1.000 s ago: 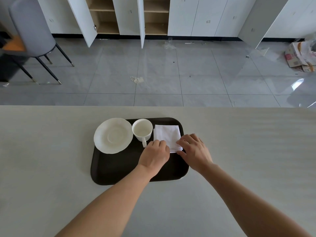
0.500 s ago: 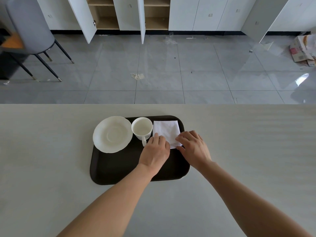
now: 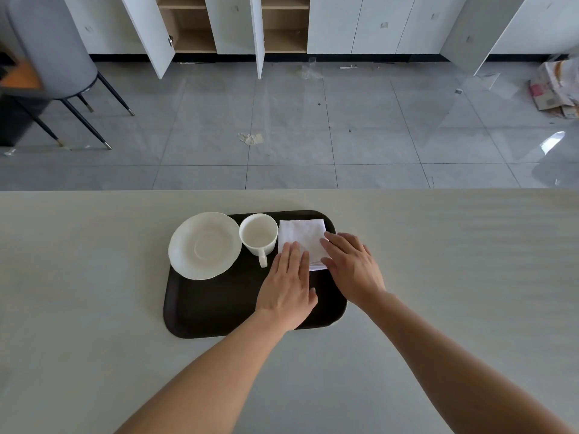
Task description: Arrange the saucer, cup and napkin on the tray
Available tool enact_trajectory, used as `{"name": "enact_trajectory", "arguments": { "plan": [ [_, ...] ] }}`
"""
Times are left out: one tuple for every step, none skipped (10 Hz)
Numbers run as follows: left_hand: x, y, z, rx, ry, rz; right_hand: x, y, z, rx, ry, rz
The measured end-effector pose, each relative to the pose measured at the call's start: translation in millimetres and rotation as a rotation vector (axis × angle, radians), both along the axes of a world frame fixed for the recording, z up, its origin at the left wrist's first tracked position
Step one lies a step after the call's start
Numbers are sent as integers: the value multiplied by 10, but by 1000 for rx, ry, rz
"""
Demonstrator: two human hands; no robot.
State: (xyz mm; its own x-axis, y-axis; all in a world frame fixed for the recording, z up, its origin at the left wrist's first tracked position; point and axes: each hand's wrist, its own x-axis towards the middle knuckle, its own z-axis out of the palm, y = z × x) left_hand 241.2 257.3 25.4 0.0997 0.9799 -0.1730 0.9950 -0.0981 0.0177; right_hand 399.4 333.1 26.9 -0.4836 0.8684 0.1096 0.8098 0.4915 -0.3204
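A dark brown tray (image 3: 213, 311) lies on the pale table. On its far left stands a white saucer (image 3: 205, 245), partly over the tray's left rim. A white cup (image 3: 258, 234) sits upright beside it, handle pointing toward me. A folded white napkin (image 3: 302, 238) lies flat in the tray's far right corner. My left hand (image 3: 286, 288) rests flat, fingers extended, with its fingertips on the napkin's near left part. My right hand (image 3: 352, 266) lies flat with fingers spread on the napkin's near right edge. Neither hand grips anything.
The pale table (image 3: 438, 277) stretches wide on both sides of the tray. Beyond its far edge is a grey tiled floor, white cabinets with open doors (image 3: 260, 32), a grey chair (image 3: 53, 57) at far left and cardboard boxes (image 3: 554, 89) at far right.
Both hands have flattened out: the left went from curled knuckles to extended fingers on the napkin. The right hand slid slightly along the napkin's right edge. The napkin now lies a little straighter.
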Motion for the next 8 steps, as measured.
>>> {"name": "enact_trajectory", "arguments": {
  "plan": [
    [35,6,-55,-15,-24,51,-37,67,-43,-113,-132,3],
    [46,11,-77,-43,-34,70,-54,116,-76,-160,-212,18],
    [43,13,-93,-74,-35,65,-30,122,-120,-190,-234,24],
    [36,22,-81,-76,-33,62,-30,130,-116,-196,-230,28],
    [47,31,-25,-74,-18,60,-44,116,-71,-192,-199,25],
    [60,20,36,-75,-25,65,-34,90,-42,-184,-166,7],
    [50,-40,104,-34,-21,47,3,10,15,-140,-118,-1],
    [62,-103,161,14,-6,23,-18,-20,97,-110,-85,-9]
  ]
}}
